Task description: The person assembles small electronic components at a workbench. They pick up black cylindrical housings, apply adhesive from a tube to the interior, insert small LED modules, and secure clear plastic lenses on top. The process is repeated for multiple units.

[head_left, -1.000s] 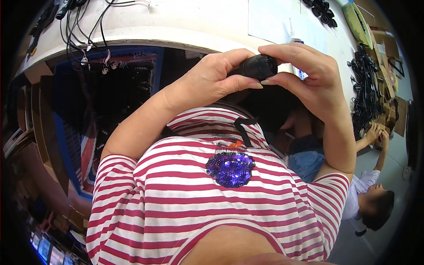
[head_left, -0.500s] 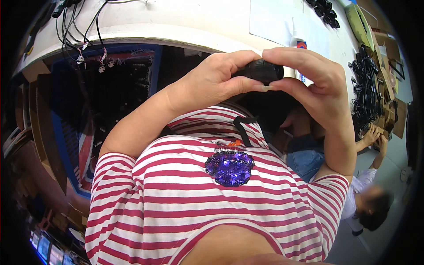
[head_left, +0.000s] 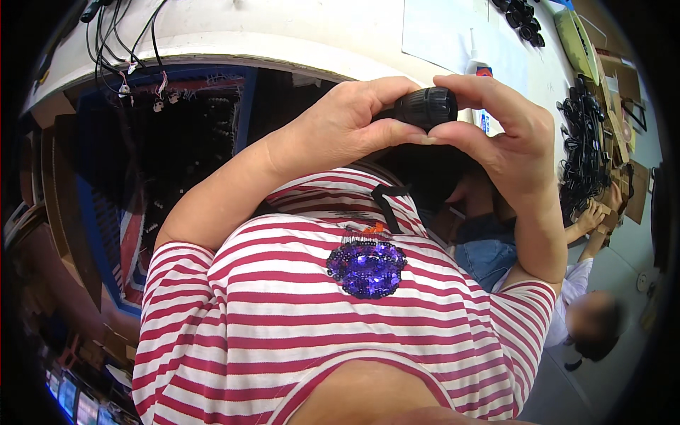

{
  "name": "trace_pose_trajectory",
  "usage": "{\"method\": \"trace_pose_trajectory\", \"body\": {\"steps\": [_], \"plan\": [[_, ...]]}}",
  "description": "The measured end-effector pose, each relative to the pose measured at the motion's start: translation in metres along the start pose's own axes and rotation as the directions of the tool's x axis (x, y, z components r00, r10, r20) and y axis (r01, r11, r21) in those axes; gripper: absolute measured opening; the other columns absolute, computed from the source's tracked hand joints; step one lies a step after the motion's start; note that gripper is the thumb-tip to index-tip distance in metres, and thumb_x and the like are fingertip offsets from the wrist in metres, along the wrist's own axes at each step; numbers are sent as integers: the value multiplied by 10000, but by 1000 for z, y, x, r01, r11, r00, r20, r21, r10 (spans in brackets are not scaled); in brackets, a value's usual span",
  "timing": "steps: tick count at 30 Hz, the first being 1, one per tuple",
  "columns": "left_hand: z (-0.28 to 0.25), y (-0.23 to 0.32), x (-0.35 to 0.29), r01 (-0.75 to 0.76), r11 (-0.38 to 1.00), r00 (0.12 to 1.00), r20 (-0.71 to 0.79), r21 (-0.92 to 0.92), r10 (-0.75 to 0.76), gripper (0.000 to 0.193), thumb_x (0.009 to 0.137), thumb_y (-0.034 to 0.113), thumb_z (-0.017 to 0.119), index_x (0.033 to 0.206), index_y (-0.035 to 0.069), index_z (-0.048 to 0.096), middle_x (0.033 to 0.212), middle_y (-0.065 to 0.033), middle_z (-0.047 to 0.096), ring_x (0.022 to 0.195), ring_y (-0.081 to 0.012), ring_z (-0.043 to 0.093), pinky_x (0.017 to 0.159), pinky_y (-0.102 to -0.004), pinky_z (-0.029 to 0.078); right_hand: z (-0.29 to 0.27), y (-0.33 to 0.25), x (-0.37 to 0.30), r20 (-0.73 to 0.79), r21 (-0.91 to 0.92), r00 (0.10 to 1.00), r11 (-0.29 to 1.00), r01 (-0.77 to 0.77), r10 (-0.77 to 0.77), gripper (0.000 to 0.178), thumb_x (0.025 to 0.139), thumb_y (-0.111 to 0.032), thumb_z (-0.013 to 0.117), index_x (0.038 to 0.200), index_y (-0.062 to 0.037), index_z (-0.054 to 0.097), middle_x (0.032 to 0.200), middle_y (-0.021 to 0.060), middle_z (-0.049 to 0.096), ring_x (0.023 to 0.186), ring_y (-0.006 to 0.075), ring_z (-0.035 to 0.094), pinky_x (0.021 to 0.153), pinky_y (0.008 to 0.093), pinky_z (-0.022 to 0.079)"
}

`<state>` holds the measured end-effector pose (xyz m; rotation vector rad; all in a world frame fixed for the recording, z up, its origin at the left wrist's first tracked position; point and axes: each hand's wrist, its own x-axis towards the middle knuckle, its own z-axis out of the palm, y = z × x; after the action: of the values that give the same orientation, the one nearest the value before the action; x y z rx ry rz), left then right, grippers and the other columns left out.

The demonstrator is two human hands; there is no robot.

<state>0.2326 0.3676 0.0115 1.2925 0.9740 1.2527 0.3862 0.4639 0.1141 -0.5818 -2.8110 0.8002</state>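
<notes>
Head view shows both hands (head_left: 348,119) (head_left: 511,127) holding one black ribbed cylindrical part (head_left: 427,107).

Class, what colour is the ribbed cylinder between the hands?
The ribbed cylinder is black; the head view shows it best.

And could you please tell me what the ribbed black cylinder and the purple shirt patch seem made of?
Ribbed black cylinder: probably plastic, perhaps rubber; satiny, with soft highlights on ridges. Purple shirt patch: likely plastic sequins; glossy, glittering discs.
</notes>
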Motion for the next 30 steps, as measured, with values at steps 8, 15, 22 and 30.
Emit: {"method": "trace_pose_trajectory", "body": {"steps": [8, 15, 22, 30], "plan": [[2, -8, 0, -99, 994, 992, -71, 38, 102, 232, 815, 169, 613, 1004, 41, 575, 731, -48, 570, 644, -125, 524, 605, -243, 425, -3, 3, 0, -9, -16, 998, 998, 66, -67, 408, 626, -29, 739, 1018, -17, 625, 878, 79, 649, 775, 129, 610, 702, 232, 473], [2, -8, 1, -59, 998, 998, -37, 33, 60, 239, 821, 190, 612, 1011, 49, 572, 720, -47, 565, 626, -124, 516, 587, -242, 417, -6, 2, -2, -17, 20, 997, 997, 74, -74, 391, 634, -21, 732, 1012, -17, 631, 884, 81, 648, 768, 132, 601, 711, 241, 471], [1, -4, 2, 13, 1000, 1000, 13, 14, -14, 260, 798, 60, 609, 1049, 23, 549, 869, -25, 589, 772, -87, 558, 703, -210, 455, -1, 5, -3, -60, -208, 993, 974, 90, -104, 372, 619, -203, 762, 944, -71, 641, 802, 59, 653, 660, 185, 606, 570, 269, 469], [1, -3, 2, -63, 998, 998, 17, 21, 63, 249, 818, 192, 615, 1010, 37, 577, 807, -87, 601, 732, -171, 552, 686, -273, 442, -5, 13, -4, 29, 42, 997, 996, 72, -74, 422, 627, -14, 730, 1036, -45, 630, 867, 66, 641, 751, 133, 593, 693, 234, 473]]}}
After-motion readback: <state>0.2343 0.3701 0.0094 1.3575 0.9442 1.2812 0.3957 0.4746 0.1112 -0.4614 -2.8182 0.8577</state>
